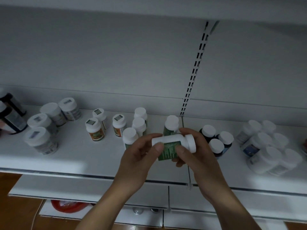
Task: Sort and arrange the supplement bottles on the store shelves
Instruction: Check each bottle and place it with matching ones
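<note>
A white supplement bottle with a green label (171,147) lies on its side between both hands, its white cap pointing right, held above the front of the white shelf (83,160). My left hand (137,161) grips its base end, thumb on the label. My right hand (197,155) holds it near the cap. Behind it stand matching green-label bottles (139,126) and one more (171,124). Orange-label bottles (95,129) stand further left.
Larger grey-label jars (41,133) and dark bottles (11,113) fill the shelf's left end. Dark bottles with white caps (216,140) and a cluster of white bottles (269,146) sit to the right. A slotted upright (194,70) divides the back panel. Lower shelves lie below.
</note>
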A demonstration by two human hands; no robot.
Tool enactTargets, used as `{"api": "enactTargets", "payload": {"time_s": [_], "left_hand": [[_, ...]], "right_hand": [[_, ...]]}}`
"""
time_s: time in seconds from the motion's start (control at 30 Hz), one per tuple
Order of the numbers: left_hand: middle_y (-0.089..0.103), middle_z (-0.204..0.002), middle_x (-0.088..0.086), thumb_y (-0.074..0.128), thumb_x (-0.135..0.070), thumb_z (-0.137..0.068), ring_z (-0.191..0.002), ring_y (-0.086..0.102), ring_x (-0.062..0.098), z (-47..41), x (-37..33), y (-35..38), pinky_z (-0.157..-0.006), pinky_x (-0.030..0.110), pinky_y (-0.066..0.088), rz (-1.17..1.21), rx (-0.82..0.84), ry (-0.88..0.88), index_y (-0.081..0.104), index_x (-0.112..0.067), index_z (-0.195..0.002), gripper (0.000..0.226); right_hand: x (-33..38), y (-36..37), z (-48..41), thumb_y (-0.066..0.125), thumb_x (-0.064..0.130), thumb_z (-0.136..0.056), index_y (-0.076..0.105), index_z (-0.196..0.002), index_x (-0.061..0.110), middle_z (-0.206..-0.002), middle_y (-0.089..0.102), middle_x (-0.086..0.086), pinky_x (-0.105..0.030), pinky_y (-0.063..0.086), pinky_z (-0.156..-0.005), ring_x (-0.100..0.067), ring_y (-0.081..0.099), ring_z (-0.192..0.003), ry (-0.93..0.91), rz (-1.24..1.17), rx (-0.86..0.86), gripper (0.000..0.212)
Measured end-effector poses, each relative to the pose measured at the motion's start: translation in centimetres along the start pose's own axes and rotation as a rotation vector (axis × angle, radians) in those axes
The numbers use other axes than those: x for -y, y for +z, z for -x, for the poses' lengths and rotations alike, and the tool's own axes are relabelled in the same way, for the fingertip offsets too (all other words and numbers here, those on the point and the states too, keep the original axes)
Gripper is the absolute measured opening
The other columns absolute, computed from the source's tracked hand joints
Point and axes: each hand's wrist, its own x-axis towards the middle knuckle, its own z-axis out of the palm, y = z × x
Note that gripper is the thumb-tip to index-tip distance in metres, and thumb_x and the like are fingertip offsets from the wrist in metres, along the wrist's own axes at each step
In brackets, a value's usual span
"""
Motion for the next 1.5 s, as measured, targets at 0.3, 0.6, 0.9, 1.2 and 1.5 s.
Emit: {"api": "enactTargets", "payload": {"time_s": [0.3, 0.6, 0.9, 1.2, 1.5], "left_hand": [[0.075, -0.098, -0.009, 0.072, -0.024, -0.084, -0.092, 0.069, 0.006, -0.3, 0.1, -0.2, -0.076, 0.015, 0.052, 0.064, 0.03, 0.063, 0.064, -0.019, -0.113, 0.031], [0.071, -0.111, -0.007, 0.075, -0.021, -0.077, -0.105, 0.067, 0.012, -0.6, 0.2, -0.7, -0.083, 0.02, 0.053, 0.037, 0.058, 0.096, 0.06, -0.018, -0.121, 0.046], [0.067, -0.119, -0.011, 0.073, -0.029, -0.074, -0.112, 0.064, 0.011, -0.7, 0.4, -0.7, -0.085, 0.021, 0.053, 0.043, 0.104, 0.059, 0.054, -0.024, -0.128, 0.057], [0.07, -0.109, -0.018, 0.074, -0.036, -0.081, -0.101, 0.065, 0.0, -0.5, 0.3, -0.8, -0.081, 0.013, 0.05, -0.008, 0.044, 0.012, 0.061, -0.028, -0.117, 0.039], [0.075, -0.088, -0.004, 0.064, -0.047, -0.087, -0.083, 0.07, 0.01, -0.3, 0.1, -0.1, -0.074, 0.019, 0.055, -0.028, -0.069, -0.075, 0.071, -0.021, -0.097, 0.029]], "right_hand": [[0.2, 0.2, -0.4, 0.062, 0.029, -0.077, 0.057, -0.119, 0.023, -0.088, 0.07, 0.002, -0.023, 0.051, -0.058, -0.015, 0.065, -0.067, 0.011, -0.056, -0.008, 0.043], [0.1, 0.6, -1.1, 0.071, 0.042, -0.083, 0.061, -0.114, 0.016, -0.085, 0.07, -0.006, -0.025, 0.05, -0.054, -0.016, 0.063, -0.06, 0.047, -0.13, -0.046, 0.042], [0.1, 0.6, -1.2, 0.068, 0.038, -0.082, 0.063, -0.11, 0.013, -0.082, 0.071, -0.003, -0.025, 0.051, -0.054, -0.015, 0.062, -0.061, 0.045, -0.151, -0.058, 0.038], [-0.3, 0.4, -1.1, 0.062, 0.034, -0.079, 0.063, -0.11, 0.02, -0.088, 0.073, -0.003, -0.025, 0.052, -0.058, -0.016, 0.066, -0.065, 0.039, -0.134, -0.014, 0.034], [-0.6, 0.5, -1.1, 0.069, 0.031, -0.075, 0.061, -0.115, 0.02, -0.082, 0.071, 0.007, -0.021, 0.051, -0.06, -0.009, 0.065, -0.07, 0.035, -0.112, -0.008, 0.042]]}}
